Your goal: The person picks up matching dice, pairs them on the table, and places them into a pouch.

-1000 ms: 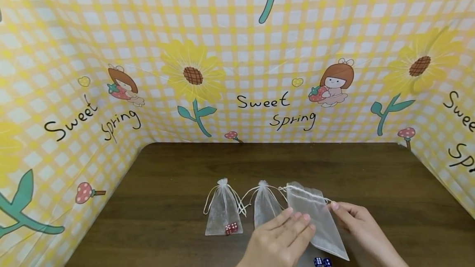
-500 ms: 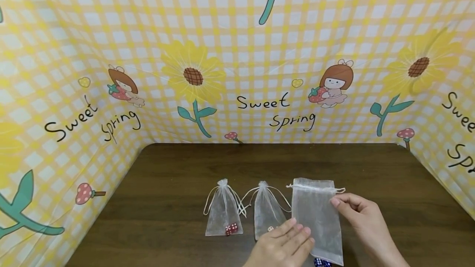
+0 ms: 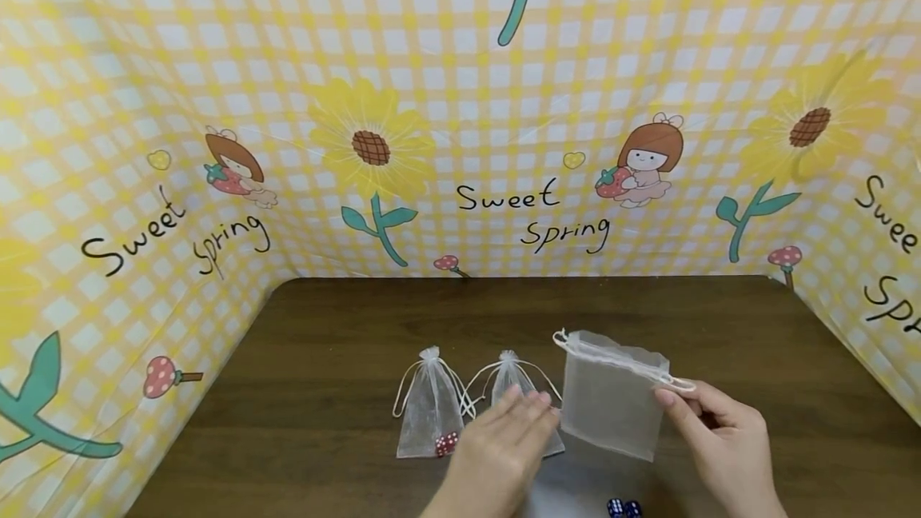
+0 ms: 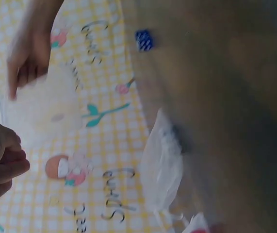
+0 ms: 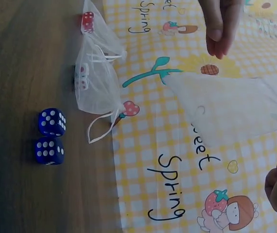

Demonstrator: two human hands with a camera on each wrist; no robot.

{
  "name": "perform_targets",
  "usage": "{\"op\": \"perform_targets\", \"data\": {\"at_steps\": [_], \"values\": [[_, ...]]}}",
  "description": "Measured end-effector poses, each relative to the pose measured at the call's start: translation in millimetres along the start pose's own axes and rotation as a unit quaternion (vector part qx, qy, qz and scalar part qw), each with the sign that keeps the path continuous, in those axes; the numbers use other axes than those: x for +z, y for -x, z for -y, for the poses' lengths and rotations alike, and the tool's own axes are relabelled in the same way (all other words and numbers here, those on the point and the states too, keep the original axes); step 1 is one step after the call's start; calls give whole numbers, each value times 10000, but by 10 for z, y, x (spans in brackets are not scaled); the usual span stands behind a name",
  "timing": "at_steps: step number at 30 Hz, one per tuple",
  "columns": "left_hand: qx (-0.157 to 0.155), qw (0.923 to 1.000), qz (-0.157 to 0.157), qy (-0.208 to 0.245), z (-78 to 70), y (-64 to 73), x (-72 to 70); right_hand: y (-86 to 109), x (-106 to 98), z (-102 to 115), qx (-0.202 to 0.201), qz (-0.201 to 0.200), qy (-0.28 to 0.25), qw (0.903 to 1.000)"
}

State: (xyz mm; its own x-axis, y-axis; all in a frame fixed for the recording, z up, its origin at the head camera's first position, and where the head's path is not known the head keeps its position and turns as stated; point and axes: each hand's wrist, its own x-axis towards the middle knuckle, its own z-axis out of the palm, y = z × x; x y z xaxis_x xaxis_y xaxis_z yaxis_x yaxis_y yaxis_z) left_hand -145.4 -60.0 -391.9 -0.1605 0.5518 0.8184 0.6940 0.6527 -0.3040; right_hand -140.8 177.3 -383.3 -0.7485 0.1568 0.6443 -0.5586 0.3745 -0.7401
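Note:
My right hand [image 3: 727, 430] pinches an organza drawstring bag [image 3: 612, 398] at its upper right, by the white cord. The sheer bag hangs raised, and nothing shows inside it. My left hand [image 3: 496, 454] holds nothing; its fingers lie together, near the raised bag's left edge. Behind that hand, partly covered, a second drawn-up organza bag [image 3: 509, 378] lies on the table; white dice [image 5: 82, 76] show in it in the right wrist view. Further left, another drawn-up bag [image 3: 424, 414] contains red dice [image 3: 446, 444]. Two blue dice [image 3: 623, 508] sit at the front edge of view.
The dark wooden table [image 3: 324, 326] is enclosed by a yellow checked cloth [image 3: 432, 62] with sunflowers and lettering. Loose white cords [image 3: 468, 406] trail between the two bags on the table.
The right hand has lifted the bag, whose lower end has come up off the blue dice. My left hand has moved left, away from the raised bag, and now covers part of the middle bag.

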Motion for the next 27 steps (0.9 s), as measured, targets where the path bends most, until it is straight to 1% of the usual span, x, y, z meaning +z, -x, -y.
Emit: {"op": "perform_targets", "data": {"at_steps": [2, 3, 6, 8, 10, 12, 15, 16, 18, 19, 22, 26, 27], "values": [[-535, 9983, -85, 232, 58, -22, -55, 22, 8, -8, -409, 23, -216, 9989], [-805, 9960, -141, 371, 83, -36, -86, 35, 14, -17, -613, 54, -305, 9976], [-1556, 9847, -256, 743, 138, -90, -175, 81, 50, -57, -1111, 174, -592, 9919], [-1949, 9757, -241, 971, 158, -134, -228, 114, 83, -80, -1362, 277, -729, 9876], [-2152, 9698, -190, 1137, 167, -175, -276, 140, 120, -93, -1589, 379, -859, 9828], [-2190, 9671, -195, 1281, 169, -210, -317, 157, 161, -95, -1810, 477, -1013, 9771], [-2064, 9673, -227, 1458, 157, -251, -369, 180, 210, -86, -2064, 535, -1083, 9710], [-2013, 9672, -209, 1533, 149, -262, -383, 188, 224, -82, -2119, 541, -1080, 9698], [-1957, 9654, -65, 1723, 122, -279, -415, 214, 242, -80, -2168, 559, -1056, 9689], [-1936, 9639, 53, 1826, 107, -286, -429, 227, 251, -81, -2184, 572, -1073, 9683], [-2048, 9520, 574, 2202, 48, -301, -473, 259, 275, -96, -2237, 619, -1164, 9657], [-2131, 9401, 1146, 2400, 12, -303, -487, 276, 289, -119, -2343, 645, -1297, 9613], [-2123, 9395, 1244, 2383, 12, -299, -484, 272, 291, -113, -2375, 644, -1330, 9601]]}}
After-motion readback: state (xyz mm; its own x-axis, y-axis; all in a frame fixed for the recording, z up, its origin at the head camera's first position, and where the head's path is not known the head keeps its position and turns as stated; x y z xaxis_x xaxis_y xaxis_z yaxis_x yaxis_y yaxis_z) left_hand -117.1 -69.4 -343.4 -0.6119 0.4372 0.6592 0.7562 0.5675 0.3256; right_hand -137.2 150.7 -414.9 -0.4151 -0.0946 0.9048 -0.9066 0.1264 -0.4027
